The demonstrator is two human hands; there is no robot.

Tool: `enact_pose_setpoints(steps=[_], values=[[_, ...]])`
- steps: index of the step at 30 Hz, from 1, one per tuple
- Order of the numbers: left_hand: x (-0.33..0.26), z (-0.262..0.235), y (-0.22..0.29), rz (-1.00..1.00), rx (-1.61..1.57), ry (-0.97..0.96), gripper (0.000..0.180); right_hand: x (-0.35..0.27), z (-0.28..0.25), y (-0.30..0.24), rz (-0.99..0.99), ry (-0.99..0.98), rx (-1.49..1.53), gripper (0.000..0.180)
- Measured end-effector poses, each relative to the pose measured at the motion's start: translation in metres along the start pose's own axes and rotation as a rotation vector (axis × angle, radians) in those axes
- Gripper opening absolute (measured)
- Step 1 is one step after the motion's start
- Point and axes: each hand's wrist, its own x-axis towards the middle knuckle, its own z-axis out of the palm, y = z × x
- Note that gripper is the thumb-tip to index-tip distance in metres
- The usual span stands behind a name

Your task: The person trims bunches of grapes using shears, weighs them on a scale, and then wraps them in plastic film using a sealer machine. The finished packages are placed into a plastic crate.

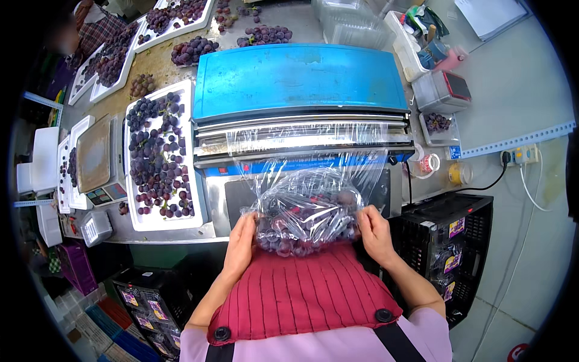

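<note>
Dark purple grapes (283, 238) sit under a sheet of clear plastic film (313, 136), close against the front of my body. Whether a tray lies beneath them is hidden by glare and wrinkles. My left hand (242, 236) is closed on the film at the left side of the bundle. At the opposite side, my right hand (375, 233) pinches the film too. The sheet stretches forward, still joined to the film-wrapping machine (301, 78) with its blue cover and metal rollers.
Left of the machine lies a white foam tray (166, 224) of loose grapes, beside a scale (96, 151). Clear plastic boxes (353, 27) are stacked behind. Black crates (479, 241) stand below the table at right. Another person (99, 27) is at far left.
</note>
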Motion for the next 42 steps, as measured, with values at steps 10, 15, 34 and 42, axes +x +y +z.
enact_pose_setpoints(steps=[10, 15, 34, 42], values=[[0.023, -0.028, -0.035, 0.078, -0.373, -0.19, 0.041, -0.012, 0.018, 0.027, 0.006, -0.071, 0.374, 0.028], [0.034, -0.006, -0.022, 0.141, -0.61, -0.336, 0.048, 0.011, 0.016, 0.022, 0.213, -0.374, 0.905, 0.062], [0.004, -0.024, -0.009, -0.032, -0.723, -0.526, 0.074, 0.024, 0.056, -0.007, 0.619, -0.678, 1.442, 0.053], [0.014, -0.041, -0.019, 0.005, -0.948, -0.217, 0.088, 0.07, 0.057, -0.043, 0.496, -0.697, 0.875, 0.045]])
